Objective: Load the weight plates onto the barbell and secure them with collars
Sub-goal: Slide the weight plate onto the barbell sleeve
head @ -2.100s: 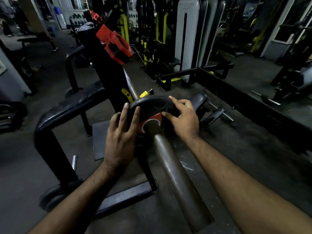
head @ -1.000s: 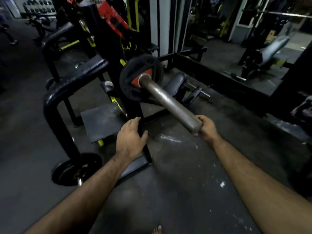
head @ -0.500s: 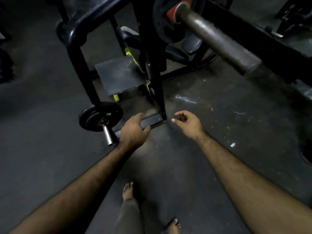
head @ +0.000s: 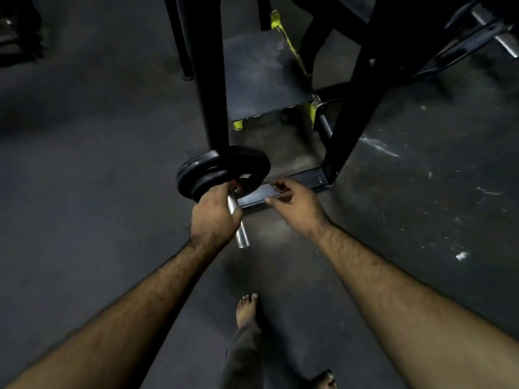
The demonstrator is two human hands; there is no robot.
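Note:
Two black weight plates (head: pixel 224 168) hang on a short silver storage peg (head: pixel 241 231) low on the black rack upright (head: pixel 212 80). My left hand (head: pixel 214 217) lies over the peg, its fingers curled on the lower rim of the front plate. My right hand (head: pixel 296 204) hovers just right of the plates, fingers apart and holding nothing. The barbell and the collars are out of view.
A dark metal step plate (head: pixel 264 77) with yellow brackets sits behind the plates. A slanted black frame leg (head: pixel 354 102) runs down to a floor bar (head: pixel 295 183). Another silver peg (head: pixel 502 40) sticks out at top right. My bare foot (head: pixel 247 307) stands below.
I have left the loaded barbell and bent down toward the floor. My left hand moved onto the stored plates on the low peg, and my right hand came in beside them.

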